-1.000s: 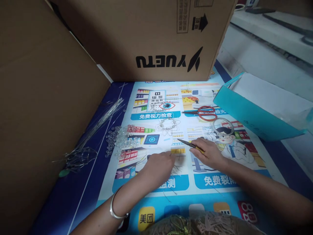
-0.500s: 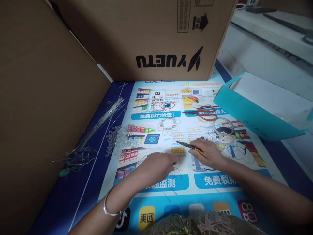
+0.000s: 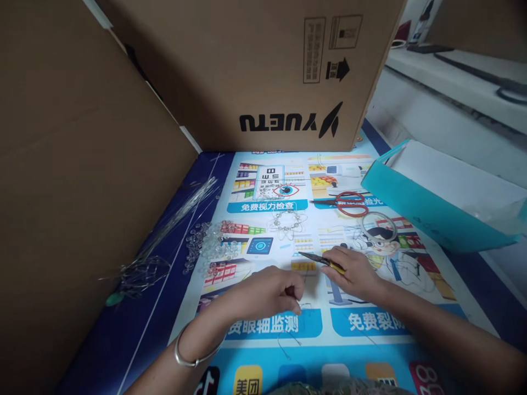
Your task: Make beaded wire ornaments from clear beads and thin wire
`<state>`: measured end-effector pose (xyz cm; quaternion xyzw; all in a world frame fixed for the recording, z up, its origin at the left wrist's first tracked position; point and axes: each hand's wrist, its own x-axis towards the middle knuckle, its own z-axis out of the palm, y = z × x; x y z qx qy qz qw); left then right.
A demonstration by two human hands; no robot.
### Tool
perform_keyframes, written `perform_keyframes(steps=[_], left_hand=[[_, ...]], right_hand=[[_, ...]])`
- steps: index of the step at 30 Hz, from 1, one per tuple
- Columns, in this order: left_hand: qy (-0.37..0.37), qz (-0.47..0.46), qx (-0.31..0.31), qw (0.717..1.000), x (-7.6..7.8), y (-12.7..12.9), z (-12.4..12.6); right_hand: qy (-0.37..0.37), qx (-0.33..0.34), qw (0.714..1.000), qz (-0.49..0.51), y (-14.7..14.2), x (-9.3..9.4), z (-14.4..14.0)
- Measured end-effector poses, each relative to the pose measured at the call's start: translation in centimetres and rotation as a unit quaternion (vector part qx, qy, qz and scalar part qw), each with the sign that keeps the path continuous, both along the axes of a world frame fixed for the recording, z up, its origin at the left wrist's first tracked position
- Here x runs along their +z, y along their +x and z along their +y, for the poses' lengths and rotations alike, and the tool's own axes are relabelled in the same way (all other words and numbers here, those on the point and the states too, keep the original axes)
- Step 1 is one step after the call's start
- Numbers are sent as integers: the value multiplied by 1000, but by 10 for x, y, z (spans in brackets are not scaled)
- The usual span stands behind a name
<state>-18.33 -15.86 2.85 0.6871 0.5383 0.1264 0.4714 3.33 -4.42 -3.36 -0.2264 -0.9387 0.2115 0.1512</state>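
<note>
My right hand is wrapped around the yellow handles of a pair of pliers, whose dark pointed jaws face left. To its left, my left hand hangs low over the printed sheet with its fingers curled in; anything they pinch is too fine to make out. Thin wire pieces lie below that hand. Beyond the hands rests a ring of clear beads and looped wire. A spread of loose clear beads lies left of it.
Red-handled scissors and a roll of tape lie at the right, near a teal box. A bundle of wires is at the left. Cardboard walls stand behind and to the left.
My left hand has turned, so its curled fingers and thumb show more. The right hand keeps hold of the pliers. The whole view has shifted, putting things slightly lower in the picture.
</note>
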Motion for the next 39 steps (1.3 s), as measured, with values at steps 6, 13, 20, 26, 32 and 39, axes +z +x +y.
perform_keyframes(steps=[6,13,20,26,32,39], left_hand=[[36,8,-13,999,-3,-2,1],[74,0,-29,997,-1,-2,1],[99,10,26,995,6,-7,4],[132,30,96,986,1,-11,7],[155,34,96,983,1,-12,8],[72,-101,177,976,1,-17,12]], right_hand=[[7,2,1000,-18,-1,2,-1],[9,0,1000,-25,0,3,-1],[1,4,1000,-26,0,6,0],[-43,47,995,-78,0,17,4],[-55,76,989,-112,-1,25,6],[11,31,997,-66,1,16,5]])
